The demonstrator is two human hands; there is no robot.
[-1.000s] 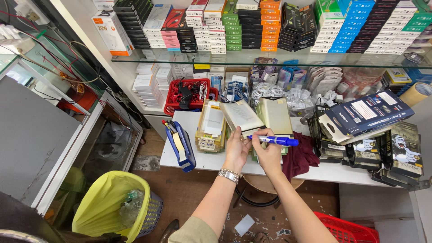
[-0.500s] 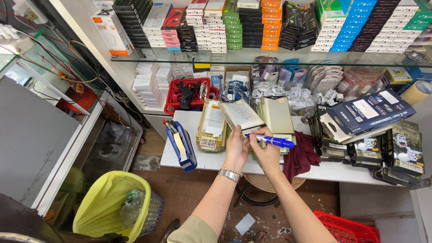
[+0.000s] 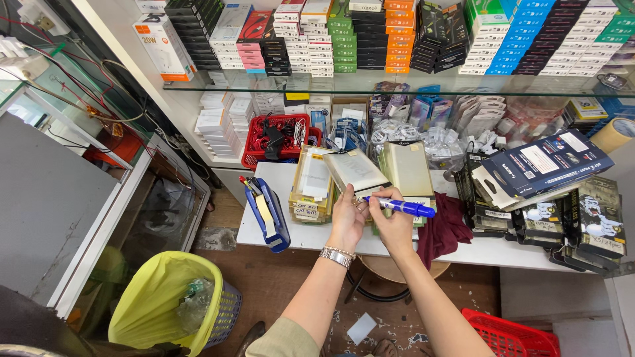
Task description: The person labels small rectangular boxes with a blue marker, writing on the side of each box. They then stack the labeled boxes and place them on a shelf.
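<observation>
Blue plastic marker pen (image 3: 405, 207) lies gripped in the closed right hand (image 3: 391, 223), pointing right, tip near the left hand (image 3: 348, 217). That hand is curled around a flat clear-fronted packet (image 3: 355, 172), raised above the white counter (image 3: 291, 231). Just left stands a yellowish stack of packets (image 3: 312, 185); further left, a blue tape dispenser (image 3: 268, 215). A dark red cloth (image 3: 444, 228) lies right.

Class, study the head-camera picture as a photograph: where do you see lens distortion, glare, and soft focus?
Head view: the glass shelf and white table edge bow, a wide-angle effect; glare shines on the flat packet held by the left hand; the blue marker in the right hand is sharp; corners look stretched.
</observation>
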